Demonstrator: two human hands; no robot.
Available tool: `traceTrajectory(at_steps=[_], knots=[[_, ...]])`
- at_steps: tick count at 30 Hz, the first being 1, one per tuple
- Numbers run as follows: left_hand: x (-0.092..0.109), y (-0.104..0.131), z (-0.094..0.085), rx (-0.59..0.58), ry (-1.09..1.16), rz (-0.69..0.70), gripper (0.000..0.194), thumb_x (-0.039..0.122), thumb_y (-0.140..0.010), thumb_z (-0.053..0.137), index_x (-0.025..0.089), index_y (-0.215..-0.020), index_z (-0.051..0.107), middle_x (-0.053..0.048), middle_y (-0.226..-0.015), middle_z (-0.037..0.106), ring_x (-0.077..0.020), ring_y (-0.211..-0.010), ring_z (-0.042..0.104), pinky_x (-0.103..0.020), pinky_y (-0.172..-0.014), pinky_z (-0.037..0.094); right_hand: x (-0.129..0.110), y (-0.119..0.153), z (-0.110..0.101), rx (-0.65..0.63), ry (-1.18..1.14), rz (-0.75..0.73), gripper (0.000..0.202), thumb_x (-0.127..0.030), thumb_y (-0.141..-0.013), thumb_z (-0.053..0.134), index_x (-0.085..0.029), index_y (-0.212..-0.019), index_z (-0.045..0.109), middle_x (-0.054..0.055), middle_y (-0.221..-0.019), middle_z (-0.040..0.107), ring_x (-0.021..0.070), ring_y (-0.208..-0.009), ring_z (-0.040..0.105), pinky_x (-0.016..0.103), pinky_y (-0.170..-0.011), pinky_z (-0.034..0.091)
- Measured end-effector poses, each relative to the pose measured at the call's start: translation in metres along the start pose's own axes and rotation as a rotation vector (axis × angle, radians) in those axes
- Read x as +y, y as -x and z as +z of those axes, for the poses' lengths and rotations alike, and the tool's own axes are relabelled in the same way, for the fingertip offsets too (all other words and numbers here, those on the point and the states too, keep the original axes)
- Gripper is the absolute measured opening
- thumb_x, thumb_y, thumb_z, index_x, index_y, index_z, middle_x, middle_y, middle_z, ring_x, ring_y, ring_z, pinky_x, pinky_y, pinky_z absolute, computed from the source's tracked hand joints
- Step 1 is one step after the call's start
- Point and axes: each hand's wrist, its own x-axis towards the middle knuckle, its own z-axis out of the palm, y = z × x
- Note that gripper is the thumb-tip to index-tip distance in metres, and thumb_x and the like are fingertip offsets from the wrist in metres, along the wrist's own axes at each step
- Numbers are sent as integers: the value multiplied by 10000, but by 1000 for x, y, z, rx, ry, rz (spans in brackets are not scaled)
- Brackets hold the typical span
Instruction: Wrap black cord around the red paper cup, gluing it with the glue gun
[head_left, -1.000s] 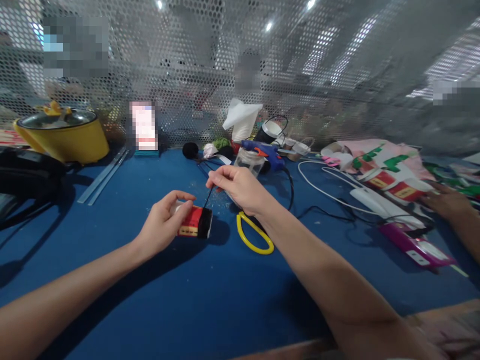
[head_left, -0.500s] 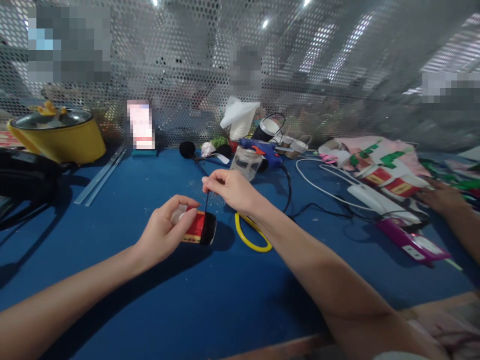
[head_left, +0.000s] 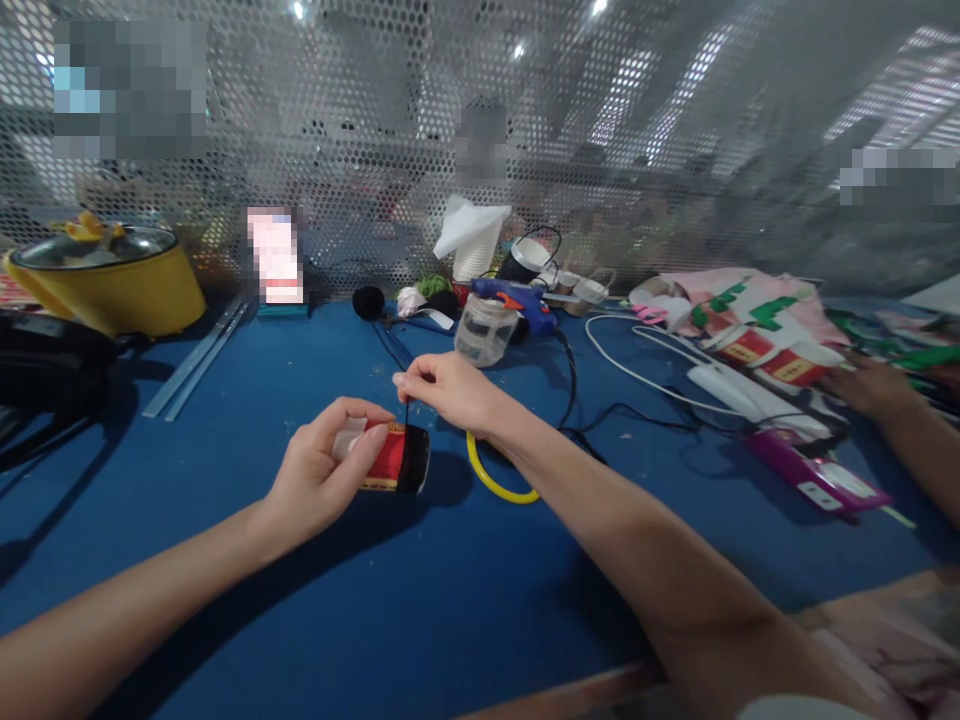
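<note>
My left hand [head_left: 321, 465] is closed around a small paper cup [head_left: 388, 460] with a red and yellow band, lying on its side above the blue tabletop. Black yarn [head_left: 415, 460] is wrapped about the cup's right end. Just above it, my right hand [head_left: 448, 388] pinches a strand of that yarn, which runs taut down to the cup. Beneath my right wrist lies a yellow ring [head_left: 499, 490], partly covered by the forearm. A clear plastic jar [head_left: 484, 335] stands right behind my right hand.
A blue glue gun [head_left: 525, 300] rests behind the jar, its cord trailing right. At left are a yellow pot [head_left: 112, 290] and clear sticks [head_left: 199, 360]. A purple power strip [head_left: 810, 470] and another person's hand [head_left: 874, 385] beside paper cups [head_left: 799, 360] are at right.
My right hand has come slightly lower and nearer the cup, shortening the visible strand of yarn. The cup has rolled a little in my left hand, and the view has shifted slightly.
</note>
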Motion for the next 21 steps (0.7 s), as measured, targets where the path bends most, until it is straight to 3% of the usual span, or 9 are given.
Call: traceTrajectory(at_steps=[6,13,17,21], knots=[[0,0,0,18,-36,47,154,281,-791,465,164,-848,546,-17,-698,619,-93,-523,523,-195,-485,413,6,-2,4,-78,80,-9,242,-277,-770,462,-146,-605,581,16,-614,597,88,-517,476,213,-504,333],[-1,1,0,24,-28,56,146,272,-785,475,167,-849,554,-8,-685,618,-90,-520,519,-188,-481,412,6,-2,6,-112,142,-12,231,-259,-762,474,-152,-578,564,1,-581,575,85,-510,462,207,-489,321],[2,0,0,56,61,-31,153,296,-771,496,167,-831,552,15,-608,572,-77,-468,477,-177,-442,400,6,-3,10,-122,163,12,237,-269,-754,494,-159,-547,529,-25,-517,513,75,-472,421,203,-459,294],[6,-6,0,48,294,-206,205,334,-740,529,165,-855,535,39,-542,516,-71,-428,467,-170,-407,400,12,-7,11,-95,206,36,289,-299,-759,491,-169,-501,488,-30,-469,487,80,-445,425,212,-448,296]])
